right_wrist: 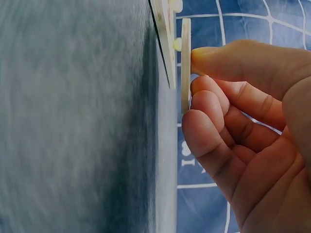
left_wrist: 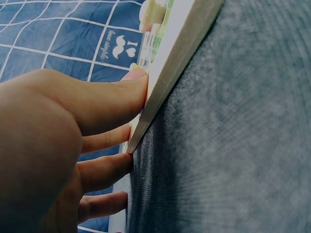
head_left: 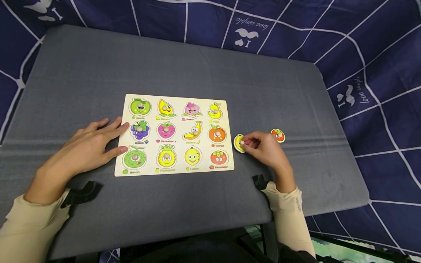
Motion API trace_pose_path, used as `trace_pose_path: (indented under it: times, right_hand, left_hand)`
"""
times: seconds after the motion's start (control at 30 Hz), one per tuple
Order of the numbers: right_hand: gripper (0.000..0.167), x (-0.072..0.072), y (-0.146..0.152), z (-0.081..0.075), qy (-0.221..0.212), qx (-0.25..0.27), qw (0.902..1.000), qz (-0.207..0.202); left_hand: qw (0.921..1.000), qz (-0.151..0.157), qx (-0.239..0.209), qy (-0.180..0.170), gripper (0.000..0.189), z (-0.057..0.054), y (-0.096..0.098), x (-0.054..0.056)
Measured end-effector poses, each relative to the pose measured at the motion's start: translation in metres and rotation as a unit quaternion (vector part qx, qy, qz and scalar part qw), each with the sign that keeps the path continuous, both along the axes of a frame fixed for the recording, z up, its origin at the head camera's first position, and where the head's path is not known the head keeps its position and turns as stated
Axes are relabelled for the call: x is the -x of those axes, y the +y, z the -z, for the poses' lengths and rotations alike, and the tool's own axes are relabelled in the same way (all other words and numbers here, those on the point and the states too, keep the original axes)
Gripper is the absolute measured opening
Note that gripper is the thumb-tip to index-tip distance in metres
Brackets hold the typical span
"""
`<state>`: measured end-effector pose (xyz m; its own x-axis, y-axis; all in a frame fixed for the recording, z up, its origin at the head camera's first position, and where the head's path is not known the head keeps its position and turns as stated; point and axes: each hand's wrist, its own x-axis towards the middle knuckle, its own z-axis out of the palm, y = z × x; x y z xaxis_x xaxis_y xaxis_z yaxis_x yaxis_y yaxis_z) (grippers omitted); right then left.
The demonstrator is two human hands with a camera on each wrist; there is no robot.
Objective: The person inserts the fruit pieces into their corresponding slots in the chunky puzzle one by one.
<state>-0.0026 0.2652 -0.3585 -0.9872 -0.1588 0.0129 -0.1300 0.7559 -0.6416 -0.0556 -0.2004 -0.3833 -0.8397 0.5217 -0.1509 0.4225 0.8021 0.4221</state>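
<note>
A wooden fruit puzzle board lies on the grey table, with knobbed fruit pieces in most of its recesses. The lemon recess and persimmon recess show flat pictures without knobs. My left hand rests at the board's left edge, fingers extended; in the left wrist view its thumb touches the edge. Just right of the board, my right hand pinches a yellow lemon puzzle piece by its knob. In the right wrist view this piece appears edge-on, raised off the table.
A red persimmon piece lies on the table just beyond the right hand. The grey tabletop extends around the board. Dark blue cloth with white lines surrounds the table's far and side edges.
</note>
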Motion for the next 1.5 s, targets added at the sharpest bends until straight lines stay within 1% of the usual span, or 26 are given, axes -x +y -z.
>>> trace_pose_path:
  times: [0.2,0.43,0.7,1.03,1.27,1.5]
  right_hand:
    - [0.006,-0.001,-0.006,0.001,0.01,0.002,0.9998,-0.02]
    - [0.007,-0.002,-0.014,0.001,0.031,0.004,0.9987,-0.041]
    - [0.006,-0.001,-0.023,0.001,0.029,0.008,0.9979,-0.058]
    - [0.006,-0.002,-0.035,0.002,0.018,0.007,0.9976,-0.067]
    - [0.005,-0.001,-0.042,0.004,0.022,0.012,0.9963,-0.083]
    - [0.007,-0.002,-0.049,0.006,0.03,0.006,0.9947,-0.099]
  left_hand:
    - [1.0,0.001,-0.002,0.003,0.072,0.0,0.0,0.0]
    - [1.0,0.002,0.001,-0.001,0.073,0.0,0.0,0.001]
    - [1.0,0.001,0.004,-0.002,0.074,0.0,0.0,0.0]
    - [1.0,0.003,0.004,-0.003,0.074,0.001,0.0,0.0]
    - [1.0,0.003,0.001,0.002,0.073,0.001,0.0,0.0]
    - [1.0,0.004,0.001,0.001,0.073,0.001,-0.001,0.0]
